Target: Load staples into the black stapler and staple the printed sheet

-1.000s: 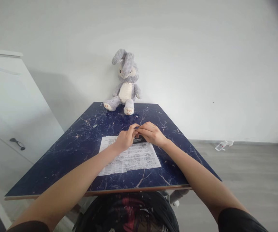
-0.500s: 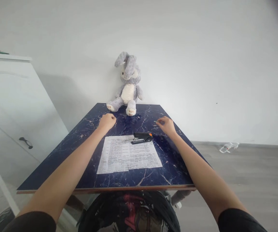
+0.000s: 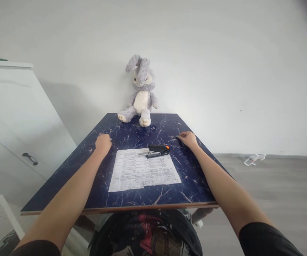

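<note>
A black stapler (image 3: 159, 150) with an orange button lies across the far edge of a printed sheet of paper (image 3: 143, 172), with metal showing at its end. My left hand (image 3: 103, 144) is closed in a fist on the table, left of the paper's far corner; what its fingers hold, if anything, is hidden. To the right of the stapler, my right hand (image 3: 188, 139) has its fingertips pinched low over the tabletop, and the small bit between them is too tiny to name. Neither hand touches the stapler or the paper.
The dark blue marbled table (image 3: 164, 197) has a brown front edge. A grey plush rabbit (image 3: 142, 101) sits at its far edge against the wall. To the left stands a white cabinet (image 3: 15, 117). A clear plastic item (image 3: 254, 159) lies on the floor at right.
My left hand has moved left and toward me, staying closed. My right hand has shifted right and slightly nearer, still pinched. The stapler and paper stay in place on the table.
</note>
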`<state>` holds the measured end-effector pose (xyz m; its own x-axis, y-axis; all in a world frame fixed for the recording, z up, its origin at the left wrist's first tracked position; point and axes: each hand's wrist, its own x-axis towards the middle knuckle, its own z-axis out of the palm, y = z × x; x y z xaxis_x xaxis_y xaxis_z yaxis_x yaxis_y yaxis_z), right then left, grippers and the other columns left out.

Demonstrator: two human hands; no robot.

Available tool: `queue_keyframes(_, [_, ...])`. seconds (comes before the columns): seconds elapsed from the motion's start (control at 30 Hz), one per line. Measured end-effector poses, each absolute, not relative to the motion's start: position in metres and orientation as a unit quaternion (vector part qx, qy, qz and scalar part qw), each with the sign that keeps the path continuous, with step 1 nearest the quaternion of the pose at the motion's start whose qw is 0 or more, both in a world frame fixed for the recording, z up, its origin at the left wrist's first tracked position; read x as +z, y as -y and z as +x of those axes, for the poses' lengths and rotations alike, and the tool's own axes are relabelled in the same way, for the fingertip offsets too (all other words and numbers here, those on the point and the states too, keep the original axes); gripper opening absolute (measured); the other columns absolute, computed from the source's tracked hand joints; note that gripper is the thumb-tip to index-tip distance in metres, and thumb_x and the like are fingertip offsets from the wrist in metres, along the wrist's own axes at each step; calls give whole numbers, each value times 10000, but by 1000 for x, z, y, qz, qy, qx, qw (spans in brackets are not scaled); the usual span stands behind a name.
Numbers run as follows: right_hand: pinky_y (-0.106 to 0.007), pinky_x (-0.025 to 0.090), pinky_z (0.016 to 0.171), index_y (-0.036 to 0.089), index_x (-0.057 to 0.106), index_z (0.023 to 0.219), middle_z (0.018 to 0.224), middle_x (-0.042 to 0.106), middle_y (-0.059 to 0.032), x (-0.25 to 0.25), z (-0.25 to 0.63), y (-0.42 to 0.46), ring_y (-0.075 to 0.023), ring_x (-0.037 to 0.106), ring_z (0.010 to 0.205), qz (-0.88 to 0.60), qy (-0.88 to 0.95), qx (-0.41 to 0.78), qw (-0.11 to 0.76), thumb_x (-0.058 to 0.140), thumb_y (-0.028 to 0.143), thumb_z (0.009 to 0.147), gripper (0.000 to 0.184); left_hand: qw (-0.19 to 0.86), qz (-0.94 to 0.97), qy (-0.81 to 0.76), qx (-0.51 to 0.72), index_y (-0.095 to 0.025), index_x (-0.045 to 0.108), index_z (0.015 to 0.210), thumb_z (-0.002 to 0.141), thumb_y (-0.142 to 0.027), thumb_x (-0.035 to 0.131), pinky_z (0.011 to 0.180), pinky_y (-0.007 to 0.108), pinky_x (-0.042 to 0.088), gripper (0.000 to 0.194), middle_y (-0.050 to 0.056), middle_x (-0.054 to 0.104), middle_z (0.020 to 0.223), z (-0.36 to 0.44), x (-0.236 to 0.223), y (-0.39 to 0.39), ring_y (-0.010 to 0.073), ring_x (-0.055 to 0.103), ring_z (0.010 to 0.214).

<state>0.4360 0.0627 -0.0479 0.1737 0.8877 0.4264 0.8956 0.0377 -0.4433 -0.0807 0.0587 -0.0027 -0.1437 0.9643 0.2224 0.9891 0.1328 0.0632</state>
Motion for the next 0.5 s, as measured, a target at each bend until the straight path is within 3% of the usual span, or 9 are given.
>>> queue_keyframes(0.3, [-320, 546, 834, 185, 848, 1011, 926, 799, -100, -48, 432, -62, -249, 737, 904, -698, 650, 3, 300, 746, 286, 873, 199, 61, -667, 725, -163, -85, 659, 1259, 987, -186, 523, 862, 429, 557, 320, 247, 765, 1086, -72, -1, -58, 376, 750, 1018])
queue_keyframes(0.4, [-342, 541, 886, 172, 832, 1068, 958, 788, -106, -47, 430, -62, -257, 726, 933, -699, 651, -5, 296, 755, 287, 867, 244, 16, -702, 656, -277, -134, 632, 1324, 1002, -160, 455, 858, 388, 543, 368, 157, 787, 982, -60, -1, -57, 305, 755, 922])
queue_keyframes(0.5, [-357, 522, 944, 160, 813, 1106, 1023, 762, -119, -46, 428, -62, -264, 705, 987, -701, 648, -17, 297, 761, 278, 858, 279, -127, -695, 575, -414, -202, 671, 1274, 1008, -209, 431, 718, 303, 524, 359, 61, 758, 849, -45, -4, -55, 209, 705, 720])
